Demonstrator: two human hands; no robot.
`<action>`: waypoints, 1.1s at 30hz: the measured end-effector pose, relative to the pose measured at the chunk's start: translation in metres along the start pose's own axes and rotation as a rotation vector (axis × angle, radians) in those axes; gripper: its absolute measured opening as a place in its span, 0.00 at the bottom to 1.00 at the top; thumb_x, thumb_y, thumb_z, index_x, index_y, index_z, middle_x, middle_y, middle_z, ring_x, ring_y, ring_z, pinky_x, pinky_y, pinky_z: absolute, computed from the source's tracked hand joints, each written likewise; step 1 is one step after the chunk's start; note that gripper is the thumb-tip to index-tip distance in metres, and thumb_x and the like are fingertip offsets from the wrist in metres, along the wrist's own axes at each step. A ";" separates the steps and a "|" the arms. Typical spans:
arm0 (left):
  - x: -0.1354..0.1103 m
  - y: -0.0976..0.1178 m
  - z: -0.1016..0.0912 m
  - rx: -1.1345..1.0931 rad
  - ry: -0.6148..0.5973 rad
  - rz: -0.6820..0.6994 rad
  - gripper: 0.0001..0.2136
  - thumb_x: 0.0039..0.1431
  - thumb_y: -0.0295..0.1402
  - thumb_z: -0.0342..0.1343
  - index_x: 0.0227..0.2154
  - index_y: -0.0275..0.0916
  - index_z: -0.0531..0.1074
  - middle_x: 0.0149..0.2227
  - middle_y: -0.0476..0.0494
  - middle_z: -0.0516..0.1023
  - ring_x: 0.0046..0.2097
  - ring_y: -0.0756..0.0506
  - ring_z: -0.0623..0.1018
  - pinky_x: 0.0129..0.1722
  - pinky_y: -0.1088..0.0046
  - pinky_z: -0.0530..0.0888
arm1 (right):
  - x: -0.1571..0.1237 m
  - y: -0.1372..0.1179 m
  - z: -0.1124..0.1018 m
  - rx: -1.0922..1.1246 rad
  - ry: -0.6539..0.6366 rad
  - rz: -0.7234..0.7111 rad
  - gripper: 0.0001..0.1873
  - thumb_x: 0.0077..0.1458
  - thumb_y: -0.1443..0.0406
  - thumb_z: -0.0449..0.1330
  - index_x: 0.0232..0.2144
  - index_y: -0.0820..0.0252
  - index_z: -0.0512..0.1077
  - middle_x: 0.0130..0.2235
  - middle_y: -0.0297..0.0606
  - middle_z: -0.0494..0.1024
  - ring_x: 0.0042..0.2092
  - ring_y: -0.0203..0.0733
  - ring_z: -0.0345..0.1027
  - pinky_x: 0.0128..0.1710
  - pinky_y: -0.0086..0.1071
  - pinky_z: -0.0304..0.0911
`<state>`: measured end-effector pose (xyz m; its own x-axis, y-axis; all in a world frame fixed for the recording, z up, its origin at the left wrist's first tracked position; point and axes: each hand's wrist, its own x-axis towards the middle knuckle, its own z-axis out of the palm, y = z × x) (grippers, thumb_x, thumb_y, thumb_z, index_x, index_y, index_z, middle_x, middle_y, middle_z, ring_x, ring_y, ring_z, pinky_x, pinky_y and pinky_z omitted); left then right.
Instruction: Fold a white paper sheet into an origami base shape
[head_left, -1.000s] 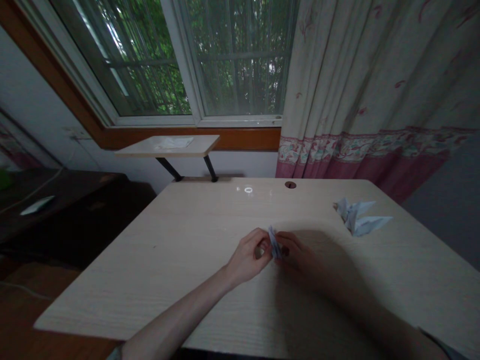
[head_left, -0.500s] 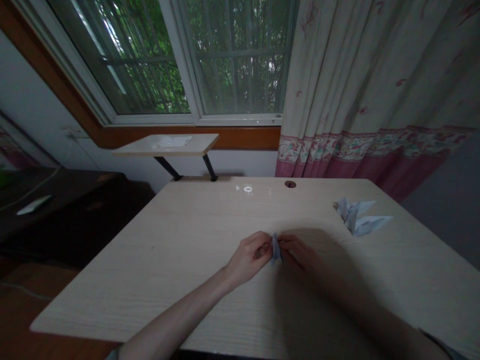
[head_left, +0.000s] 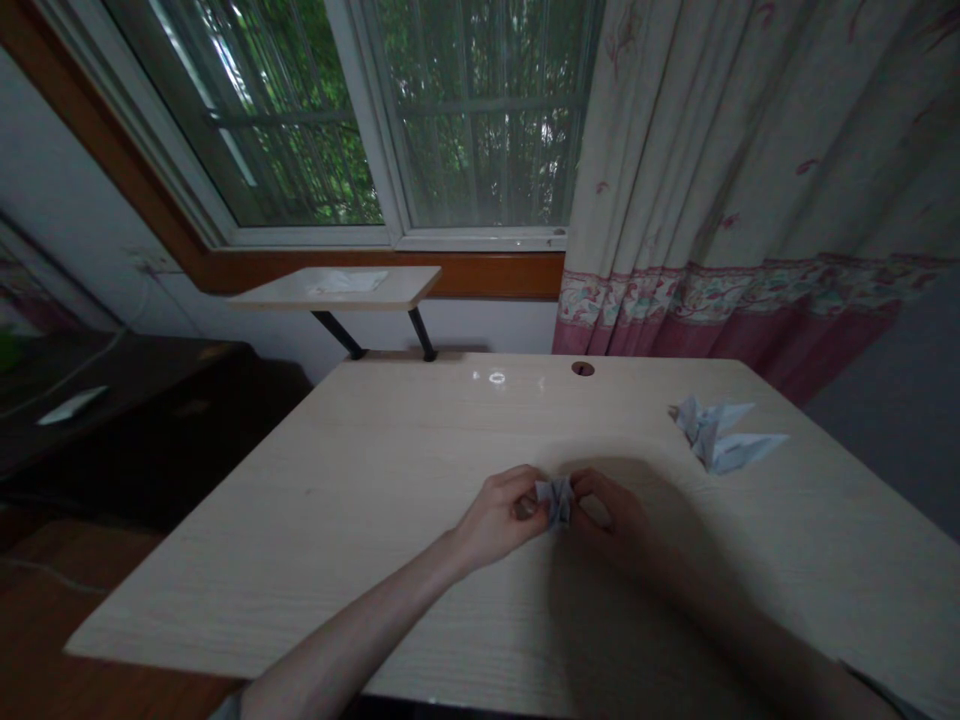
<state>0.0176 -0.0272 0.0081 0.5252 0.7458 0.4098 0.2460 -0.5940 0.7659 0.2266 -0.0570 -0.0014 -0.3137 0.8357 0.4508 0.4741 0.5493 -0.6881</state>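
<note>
A small piece of folded paper, pale and creased, is held just above the table between my two hands. My left hand pinches its left side with thumb and forefinger. On the other side my right hand grips the right edge between thumb and fingers. Several flaps of the paper stand apart in the middle, though its exact shape is too small to make out. Farther right on the table lie folded paper cranes with pointed wings, touched by neither hand.
The light wooden table has a round cable hole near its back edge. A raised shelf at the back left bears white paper. Behind stand a window and a floral curtain; a dark cabinet is at the left.
The folded paper was seen narrow and edge-on; now it is spread wider, its flaps opened toward me. My hands have moved slightly apart, both still pinching it.
</note>
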 end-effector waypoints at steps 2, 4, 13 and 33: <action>0.001 0.001 0.000 -0.039 0.001 -0.017 0.03 0.53 0.25 0.56 0.28 0.37 0.73 0.30 0.48 0.74 0.29 0.51 0.71 0.28 0.78 0.65 | 0.001 -0.003 -0.003 0.001 0.019 0.055 0.06 0.54 0.70 0.54 0.32 0.53 0.68 0.33 0.35 0.77 0.34 0.42 0.72 0.35 0.35 0.69; 0.002 0.002 0.000 -0.061 0.009 -0.040 0.03 0.50 0.24 0.56 0.27 0.37 0.73 0.29 0.49 0.73 0.28 0.52 0.70 0.27 0.78 0.64 | 0.003 -0.007 -0.007 0.016 0.006 0.108 0.06 0.53 0.70 0.55 0.30 0.53 0.69 0.31 0.34 0.77 0.32 0.43 0.72 0.33 0.35 0.69; 0.005 -0.005 -0.003 -0.204 -0.032 -0.118 0.04 0.45 0.23 0.51 0.20 0.37 0.67 0.30 0.47 0.76 0.33 0.49 0.72 0.31 0.74 0.65 | 0.008 0.008 -0.010 0.264 -0.060 0.169 0.05 0.52 0.66 0.56 0.32 0.53 0.71 0.32 0.34 0.77 0.35 0.44 0.73 0.35 0.34 0.69; 0.007 -0.022 -0.005 -0.173 0.132 -0.226 0.09 0.61 0.36 0.56 0.30 0.36 0.75 0.26 0.48 0.75 0.28 0.50 0.71 0.28 0.76 0.66 | 0.015 0.004 -0.014 0.189 0.025 0.230 0.07 0.59 0.61 0.57 0.30 0.53 0.71 0.36 0.36 0.74 0.39 0.44 0.71 0.38 0.35 0.66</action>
<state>0.0120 -0.0072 -0.0032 0.3600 0.8924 0.2720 0.1961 -0.3574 0.9131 0.2348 -0.0419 0.0106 -0.1941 0.9391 0.2836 0.3679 0.3377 -0.8664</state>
